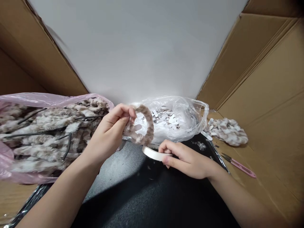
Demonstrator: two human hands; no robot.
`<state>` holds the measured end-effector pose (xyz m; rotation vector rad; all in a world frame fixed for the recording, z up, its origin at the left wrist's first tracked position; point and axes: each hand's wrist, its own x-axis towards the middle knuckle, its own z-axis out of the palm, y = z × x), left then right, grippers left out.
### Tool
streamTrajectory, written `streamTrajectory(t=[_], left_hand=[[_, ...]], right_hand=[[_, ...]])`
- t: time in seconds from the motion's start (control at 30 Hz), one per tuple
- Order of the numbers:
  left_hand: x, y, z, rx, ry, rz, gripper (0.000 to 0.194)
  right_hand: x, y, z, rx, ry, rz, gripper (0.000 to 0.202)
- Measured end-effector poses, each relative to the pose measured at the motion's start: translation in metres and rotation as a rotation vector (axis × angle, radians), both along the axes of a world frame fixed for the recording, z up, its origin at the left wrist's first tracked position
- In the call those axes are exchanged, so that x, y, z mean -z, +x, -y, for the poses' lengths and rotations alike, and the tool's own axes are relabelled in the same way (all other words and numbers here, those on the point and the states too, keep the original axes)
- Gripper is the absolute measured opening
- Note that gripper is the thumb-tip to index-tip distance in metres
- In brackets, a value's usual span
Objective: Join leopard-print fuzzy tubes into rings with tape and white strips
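Right hand (184, 160): thumb and fingertips pinched on near-right side of white ring (153, 154); ring extends left from the grip, over black surface (128, 196). Palm inward, forearm in from lower right. Left hand (111, 129): thumb and index closed on upper-left part of furry loop (148, 125); loop hangs right of fingertips, just above white ring. Forearm in from lower left. Beyond: clear bag (192, 122) with small pieces, fur pile (228, 131) to the right.
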<state>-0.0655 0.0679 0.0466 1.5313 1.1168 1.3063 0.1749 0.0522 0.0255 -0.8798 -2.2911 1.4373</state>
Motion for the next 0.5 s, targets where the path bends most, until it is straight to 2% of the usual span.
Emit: streamTrajectory(t=[0.1,0.2,0.3,0.37,0.43,0.5], left_hand=[[-0.005,-0.001,0.005,0.094,-0.07,-0.061,0.015],[-0.012,-0.002,0.012,0.234,-0.09,-0.241,0.017],[-0.016,0.001,0.02,0.447,-0.068,-0.52,0.015],[-0.017,0.006,0.024,0.607,-0.058,-0.635,0.022],[-0.016,0.013,0.028,0.724,-0.024,-0.65,0.024],[-0.015,0.019,0.029,0.752,0.034,-0.62,0.033]], right_hand=[[-0.004,0.004,0.001,0.024,-0.014,-0.062,0.011],[-0.005,0.006,0.002,0.024,-0.031,-0.135,0.013],[-0.006,0.008,0.003,0.039,-0.025,-0.274,0.01],[-0.005,0.009,0.004,0.059,-0.008,-0.373,0.009],[-0.003,0.009,0.005,0.075,0.018,-0.439,0.008],[0.0,0.009,0.005,0.133,0.08,-0.487,0.009]])
